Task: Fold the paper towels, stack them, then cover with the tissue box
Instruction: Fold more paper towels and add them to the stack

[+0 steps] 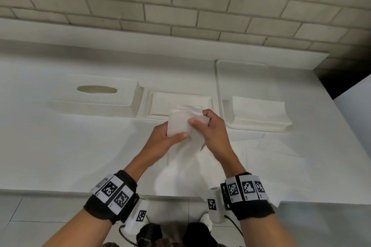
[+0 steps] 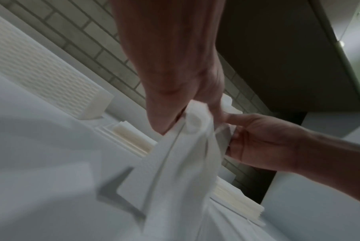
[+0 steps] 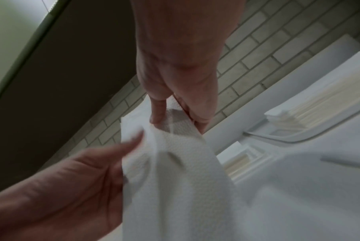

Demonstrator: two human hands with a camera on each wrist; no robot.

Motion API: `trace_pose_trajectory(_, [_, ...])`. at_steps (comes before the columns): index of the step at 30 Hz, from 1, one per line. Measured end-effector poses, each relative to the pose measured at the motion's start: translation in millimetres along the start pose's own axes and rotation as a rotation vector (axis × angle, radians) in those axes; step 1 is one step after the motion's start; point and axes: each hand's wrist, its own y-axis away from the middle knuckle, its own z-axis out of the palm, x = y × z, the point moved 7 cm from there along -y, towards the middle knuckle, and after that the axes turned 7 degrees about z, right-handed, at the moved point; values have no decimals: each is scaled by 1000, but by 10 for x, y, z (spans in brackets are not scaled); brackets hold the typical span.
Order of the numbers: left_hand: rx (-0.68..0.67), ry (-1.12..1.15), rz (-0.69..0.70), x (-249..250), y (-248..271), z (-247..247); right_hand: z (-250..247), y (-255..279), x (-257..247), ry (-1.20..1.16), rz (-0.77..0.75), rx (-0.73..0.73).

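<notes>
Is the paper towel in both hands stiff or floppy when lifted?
Probably floppy: the paper towel hangs limp below the left hand and right hand. Likely light, since fingertip pinches hold it. Its thin sheet may tear if pulled.

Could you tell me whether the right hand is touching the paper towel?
Touching: the right wrist view shows the right hand pinching the paper towel.

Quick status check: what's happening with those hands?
Left hand and right hand both pinch one paper towel, lifted mid-fold. Tissue box unused. Nothing in the way.
</notes>
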Motion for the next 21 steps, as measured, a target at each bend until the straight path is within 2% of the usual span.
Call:
trace_pose_trajectory(3, [130,-102,28,45,-73,-61,-159,-37,-13,-29,-9,25])
trace_pose_trajectory(5, [192,-92,49,90,-100,-153,-345,-72,53,85,-35,64])
trace_pose_trajectory(8, [289,-64,77,141,-106,-334,-544,-54,378,385,65,44])
trace_pose_trajectory(11, [379,-49,64,125,-95,-482,-448,35,841,954,160,-132])
trace_pose_trajectory(13, [407,-36,47,105,-86,-517,-344,90,961,1217,142,-144])
trace_pose_trajectory(16, [408,-28,40,89,-68,-502,-208,91,876,1355,33,-88])
trace_pose_trajectory(21, [397,-42,32,85,-60,-476,-90,37,840,1399,0,-153])
